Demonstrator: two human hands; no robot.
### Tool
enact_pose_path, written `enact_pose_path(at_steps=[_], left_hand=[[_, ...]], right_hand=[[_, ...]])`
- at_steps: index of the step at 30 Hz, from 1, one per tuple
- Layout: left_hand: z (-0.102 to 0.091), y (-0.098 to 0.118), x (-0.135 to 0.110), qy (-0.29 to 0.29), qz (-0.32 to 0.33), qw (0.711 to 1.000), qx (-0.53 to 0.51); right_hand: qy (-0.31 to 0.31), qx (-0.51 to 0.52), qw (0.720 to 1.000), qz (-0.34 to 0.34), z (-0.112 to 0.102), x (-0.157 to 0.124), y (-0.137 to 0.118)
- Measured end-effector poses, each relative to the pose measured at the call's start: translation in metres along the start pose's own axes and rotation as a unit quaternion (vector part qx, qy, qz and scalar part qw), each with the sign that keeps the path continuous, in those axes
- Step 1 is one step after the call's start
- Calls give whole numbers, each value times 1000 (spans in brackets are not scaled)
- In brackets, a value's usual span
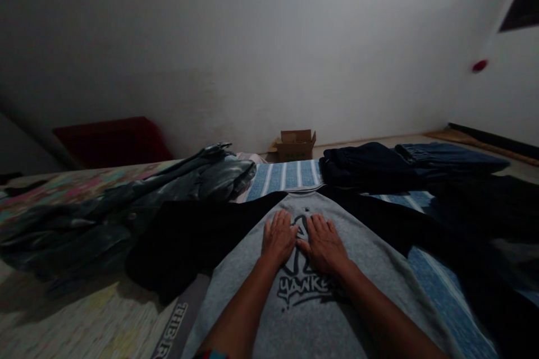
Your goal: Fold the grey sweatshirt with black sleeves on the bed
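A grey shirt with black sleeves and a black printed logo lies spread flat in front of me. My left hand rests flat on its chest, fingers stretched out and close together. My right hand lies flat beside it, thumbs almost touching, fingers also extended. Both palms press on the fabric just above the printed lettering. Neither hand holds anything.
A blue-and-white striped cloth lies under the shirt. A crumpled dark jacket sits at left, folded dark garments at back right. A small cardboard box stands by the white wall. A dark red object sits at far left.
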State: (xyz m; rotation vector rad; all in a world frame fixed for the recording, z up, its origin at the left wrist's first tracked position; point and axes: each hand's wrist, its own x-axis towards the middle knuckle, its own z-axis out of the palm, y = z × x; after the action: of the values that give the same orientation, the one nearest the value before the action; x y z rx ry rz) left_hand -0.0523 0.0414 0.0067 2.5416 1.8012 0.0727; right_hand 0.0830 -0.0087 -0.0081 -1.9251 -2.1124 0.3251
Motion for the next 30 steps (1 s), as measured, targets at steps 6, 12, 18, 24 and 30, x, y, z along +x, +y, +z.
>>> enact_pose_path(at_steps=[6,12,18,24,30], left_hand=[[4,-3,7,11,-1,1000,3],[4,4,26,-9,29,1000,0],[11,0,28,11,36,999,27],[9,0,30,1,29,999,24],[7,1,31,-17,16,1000,11]], right_hand=[[8,-3,1000,-1,1,-1,-1],[11,6,1000,-4,4,1,1],[13,2,1000,-1,1,2,0],[42,-47,996,58,-13,12,27],[11,-43,994,104,-17,17,50]])
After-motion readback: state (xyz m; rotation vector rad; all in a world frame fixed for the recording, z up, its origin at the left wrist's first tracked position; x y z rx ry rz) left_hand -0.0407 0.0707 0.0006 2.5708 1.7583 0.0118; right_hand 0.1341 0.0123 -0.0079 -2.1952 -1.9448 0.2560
